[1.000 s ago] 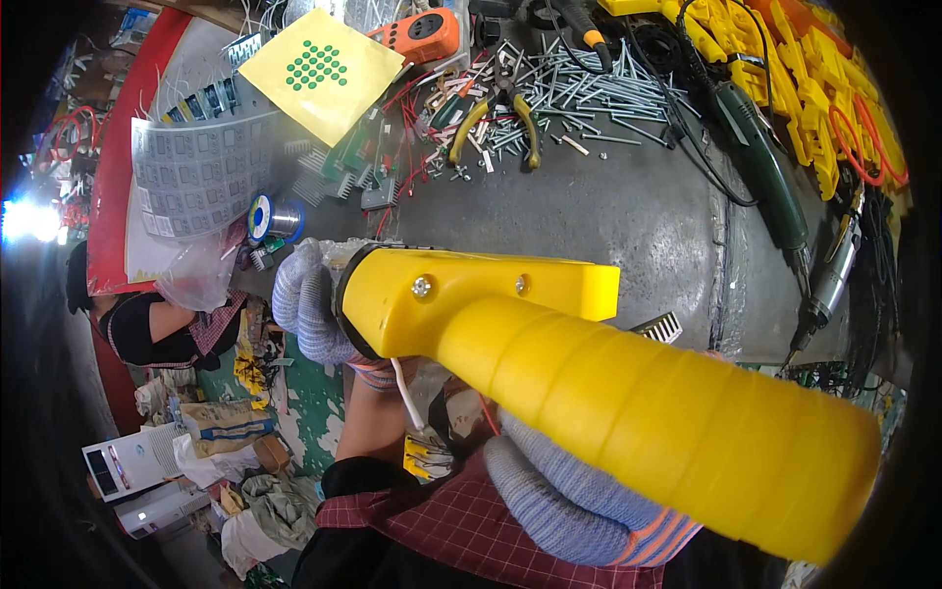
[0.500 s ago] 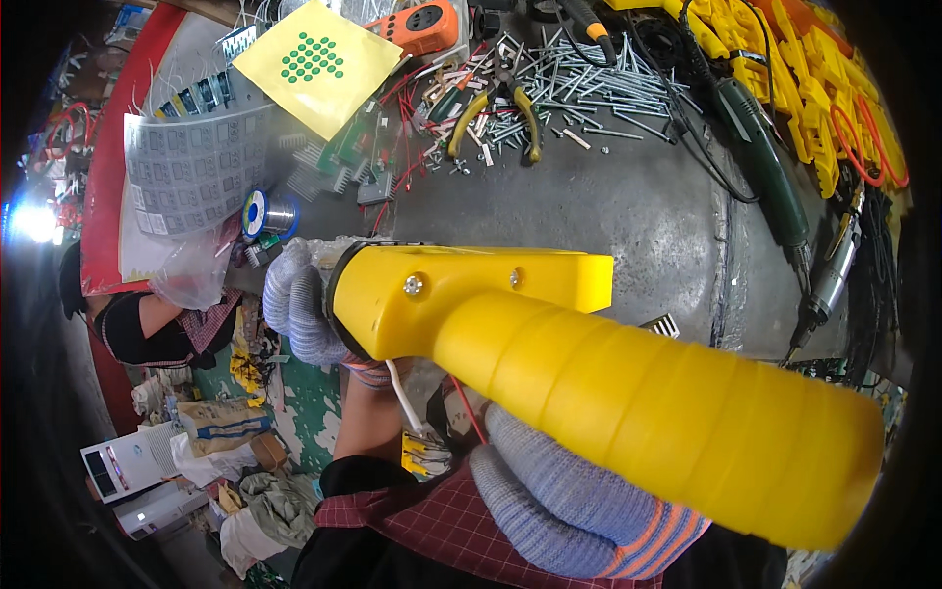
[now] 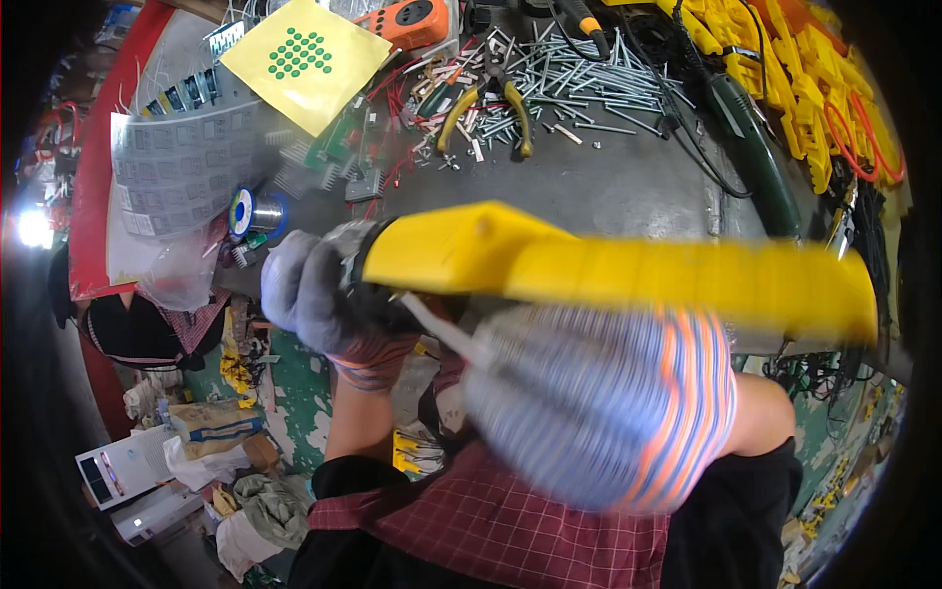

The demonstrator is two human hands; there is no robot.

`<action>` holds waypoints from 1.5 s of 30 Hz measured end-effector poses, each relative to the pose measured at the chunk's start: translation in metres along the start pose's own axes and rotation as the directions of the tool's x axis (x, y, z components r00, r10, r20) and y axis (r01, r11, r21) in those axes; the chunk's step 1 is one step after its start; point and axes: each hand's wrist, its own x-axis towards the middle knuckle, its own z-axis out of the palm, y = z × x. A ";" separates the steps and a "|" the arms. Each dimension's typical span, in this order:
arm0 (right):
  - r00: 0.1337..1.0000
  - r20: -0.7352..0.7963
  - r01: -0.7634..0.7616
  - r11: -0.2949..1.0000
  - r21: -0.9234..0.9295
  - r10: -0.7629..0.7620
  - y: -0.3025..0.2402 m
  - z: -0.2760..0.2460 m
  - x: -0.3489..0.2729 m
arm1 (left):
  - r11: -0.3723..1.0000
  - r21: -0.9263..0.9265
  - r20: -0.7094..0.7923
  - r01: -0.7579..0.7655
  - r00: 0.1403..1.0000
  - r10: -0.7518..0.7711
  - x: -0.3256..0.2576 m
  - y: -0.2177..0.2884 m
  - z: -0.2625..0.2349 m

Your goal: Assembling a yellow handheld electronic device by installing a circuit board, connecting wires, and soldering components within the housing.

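Two gloved hands (image 3: 312,294) (image 3: 599,407), one yellow tool (image 3: 471,250) (blurred), one wire spool (image 3: 257,213).

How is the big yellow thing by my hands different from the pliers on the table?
The big yellow thing is held up by your left hand; the pliers lie on the grey table.
The yellow thing is thick and long; the pliers are slimmer, with two legs spread apart.
The yellow thing looks blurry; the pliers look sharper.
Both have yellow on them.
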 end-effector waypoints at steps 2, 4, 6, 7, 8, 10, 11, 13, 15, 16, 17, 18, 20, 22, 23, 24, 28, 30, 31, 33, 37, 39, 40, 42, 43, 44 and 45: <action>0.999 0.034 0.005 1.000 0.014 -0.005 0.012 0.006 0.003 | 0.992 0.122 0.201 0.002 0.979 -0.027 0.008 0.010 -0.002; 0.991 -0.046 -0.121 0.989 0.087 0.125 0.003 0.007 0.006 | 1.000 0.022 0.405 -0.022 0.914 0.011 0.019 0.013 -0.011; 0.943 -0.007 -0.321 0.910 0.261 0.334 0.012 0.016 0.006 | 0.999 -0.054 0.524 -0.004 0.851 0.032 0.016 0.011 -0.002; 0.908 0.029 -0.399 0.841 0.365 0.418 0.018 0.023 0.002 | 0.998 -0.063 0.518 0.012 0.855 0.022 0.012 0.010 0.002; 0.906 0.036 -0.407 0.843 0.352 0.423 0.019 0.025 0.002 | 0.994 -0.085 0.612 0.070 0.791 -0.003 0.012 0.008 0.005; 0.792 0.202 -0.593 0.649 0.477 0.576 0.021 0.029 0.006 | 0.980 -0.094 0.738 0.174 0.673 -0.049 0.010 0.007 0.010; 0.790 0.205 -0.598 0.652 0.466 0.578 0.025 0.031 0.008 | 0.978 -0.101 0.735 0.184 0.676 -0.051 0.009 0.006 0.013; 0.694 0.361 -0.701 0.469 0.538 0.623 0.036 0.036 0.015 | 0.975 -0.098 0.793 0.200 0.607 -0.045 0.006 0.002 0.019; 0.675 0.387 -0.719 0.440 0.538 0.629 0.039 0.038 0.017 | 0.973 -0.084 0.800 0.214 0.597 -0.062 0.001 -0.001 0.023; 0.649 0.437 -0.725 0.334 0.602 0.623 0.040 0.038 0.017 | 0.973 -0.072 0.817 0.217 0.572 -0.068 0.003 -0.001 0.023; 0.625 0.490 -0.725 0.219 0.653 0.608 0.041 0.039 0.016 | 0.974 -0.056 0.835 0.222 0.545 -0.076 0.003 0.000 0.022; 0.628 0.490 -0.698 0.159 0.699 0.604 0.043 0.039 0.017 | 0.971 -0.057 0.834 0.231 0.546 -0.081 0.001 0.000 0.022; 0.586 0.519 -0.700 0.067 0.711 0.622 0.045 0.041 0.017 | 0.974 -0.060 0.802 0.217 0.591 -0.082 -0.001 0.003 0.024; 0.538 0.559 -0.709 -0.019 0.705 0.631 0.047 0.041 0.017 | 0.954 -0.125 0.766 0.274 0.638 -0.083 0.004 0.009 0.026; 0.532 0.561 -0.716 -0.016 0.698 0.634 0.049 0.041 0.016 | 0.927 -0.195 0.728 0.321 0.681 -0.082 0.005 0.013 0.028; 0.555 0.538 -0.733 0.067 0.677 0.635 0.052 0.042 0.014 | 0.914 -0.249 0.693 0.320 0.718 -0.063 0.006 0.017 0.032; 0.655 0.461 -0.697 0.243 0.675 0.598 0.054 0.043 0.008 | 0.901 -0.277 0.675 0.333 0.735 -0.064 0.014 0.034 0.046; 0.651 0.454 -0.710 0.276 0.648 0.609 0.052 0.042 0.009 | 0.897 -0.257 0.708 0.358 0.702 -0.077 0.016 0.035 0.049; 0.648 0.443 -0.720 0.307 0.623 0.620 0.049 0.040 0.010 | 0.894 -0.237 0.741 0.380 0.666 -0.087 0.016 0.035 0.051; 0.650 0.433 -0.713 0.305 0.632 0.624 0.042 0.037 0.008 | 0.889 -0.216 0.746 0.404 0.656 -0.117 0.015 0.036 0.054; 0.838 0.203 -0.542 0.815 0.203 0.507 0.036 0.016 -0.009 | 0.872 -0.194 0.746 0.449 0.645 -0.166 0.013 0.036 0.058; 0.758 0.251 -0.618 0.786 -0.018 0.602 0.026 0.006 -0.019 | 0.874 -0.186 0.746 0.449 0.644 -0.171 0.015 0.035 0.059; 0.715 0.290 -0.664 0.747 -0.001 0.636 0.028 0.003 -0.023 | 0.885 -0.186 0.756 0.427 0.638 -0.149 0.016 0.033 0.059; 0.666 0.306 -0.741 0.651 0.166 0.680 0.035 0.004 -0.035 | 0.919 -0.172 0.783 0.354 0.616 -0.091 0.022 0.032 0.059; 0.618 0.337 -0.784 0.527 0.328 0.710 0.037 0.004 -0.038 | 0.919 -0.175 0.783 0.353 0.616 -0.088 0.026 0.031 0.059; 0.495 0.441 -0.845 0.295 0.447 0.749 0.033 0.000 -0.027 | 0.911 -0.178 0.822 0.371 0.565 -0.070 0.030 0.028 0.060; 0.495 0.442 -0.844 0.293 0.449 0.748 0.036 0.003 -0.027 | 0.903 -0.179 0.857 0.390 0.512 -0.052 0.032 0.027 0.060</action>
